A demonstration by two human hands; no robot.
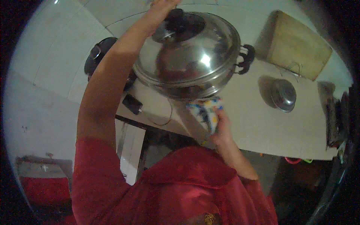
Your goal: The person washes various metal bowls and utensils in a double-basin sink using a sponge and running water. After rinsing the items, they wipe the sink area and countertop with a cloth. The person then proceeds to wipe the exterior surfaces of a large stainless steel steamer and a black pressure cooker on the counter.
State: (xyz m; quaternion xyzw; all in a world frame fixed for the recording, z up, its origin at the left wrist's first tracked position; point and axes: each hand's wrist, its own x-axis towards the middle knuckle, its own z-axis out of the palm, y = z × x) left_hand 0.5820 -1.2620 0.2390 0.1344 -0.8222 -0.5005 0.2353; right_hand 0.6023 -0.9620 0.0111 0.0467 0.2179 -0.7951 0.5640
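Note:
A large, shiny metal pot (194, 90) stands on the counter before me, its domed metal lid (185, 59) on it. My left arm reaches past the lid's left side. My left hand (163, 7) is beyond the black lid knob (175, 21), partly cut off by the top edge, so its fingers are hidden. In front of the pot, my right hand (222, 123) grips a crumpled white cloth (206, 112) with a coloured pattern. The pot's black side handle (247, 59) points right.
A dark round pan (98, 56) sits left, partly behind my arm. On the light counter (253, 129) lie a small black device (132, 104) with a cable and a metal bowl (284, 95). A worn board (302, 47) leans against the tiled wall. Dark objects (336, 121) line the right end.

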